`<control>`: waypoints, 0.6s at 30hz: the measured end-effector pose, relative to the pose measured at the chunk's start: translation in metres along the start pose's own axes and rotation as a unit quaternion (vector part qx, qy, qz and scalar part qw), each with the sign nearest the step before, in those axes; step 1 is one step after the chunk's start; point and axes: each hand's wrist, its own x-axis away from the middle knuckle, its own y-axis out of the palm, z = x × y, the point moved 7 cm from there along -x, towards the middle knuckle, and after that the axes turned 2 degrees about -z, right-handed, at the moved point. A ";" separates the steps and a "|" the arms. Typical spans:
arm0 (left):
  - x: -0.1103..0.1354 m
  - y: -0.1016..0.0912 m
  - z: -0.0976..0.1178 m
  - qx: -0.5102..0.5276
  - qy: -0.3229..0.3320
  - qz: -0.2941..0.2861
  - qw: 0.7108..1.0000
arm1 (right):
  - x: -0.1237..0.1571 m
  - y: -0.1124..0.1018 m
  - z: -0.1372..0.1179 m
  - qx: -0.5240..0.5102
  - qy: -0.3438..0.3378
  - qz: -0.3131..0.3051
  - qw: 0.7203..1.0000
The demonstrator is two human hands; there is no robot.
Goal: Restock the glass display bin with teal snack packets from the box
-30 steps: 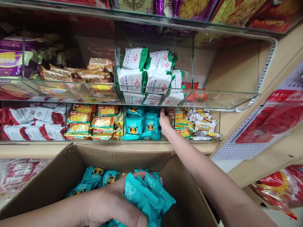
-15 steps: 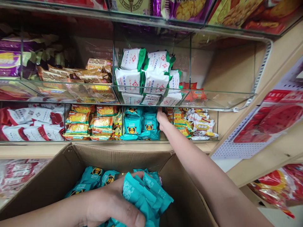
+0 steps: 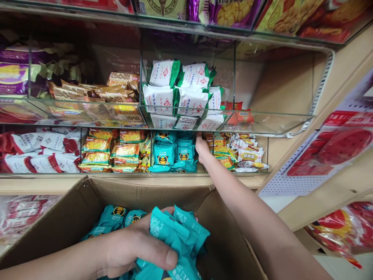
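Note:
My left hand (image 3: 145, 245) is closed around several teal snack packets (image 3: 177, 243), held over an open cardboard box (image 3: 151, 192). More teal packets (image 3: 112, 218) lie inside that box, on its left side. My right hand (image 3: 201, 149) reaches into the lower shelf, just right of a stack of teal packets (image 3: 163, 154) with round black-and-yellow emblems. Its fingers are hidden behind the upper shelf's edge and the packets, so what they hold, if anything, does not show.
Glass dividers split the shelves. Yellow-orange packets (image 3: 97, 146) stand left of the teal stack; small white packets (image 3: 250, 155) lie to the right. White-and-green packets (image 3: 190, 97) fill a bin above, behind a glass lip (image 3: 262, 122). Red bags (image 3: 340, 229) are at the lower right.
My left hand and its packets have shifted slightly left and down. My right hand has moved slightly right, still inside the lower shelf.

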 end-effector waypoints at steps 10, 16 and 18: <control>-0.002 -0.024 0.013 0.061 0.024 0.175 0.982 | 0.178 -0.037 -0.009 -0.156 -0.025 -0.252 0.955; -0.005 -0.022 0.018 0.041 0.065 0.200 0.977 | 0.171 -0.043 0.007 -0.181 0.015 -0.236 0.955; -0.006 -0.020 0.020 0.032 0.079 0.192 0.978 | 0.163 -0.048 0.013 -0.219 0.030 -0.192 0.956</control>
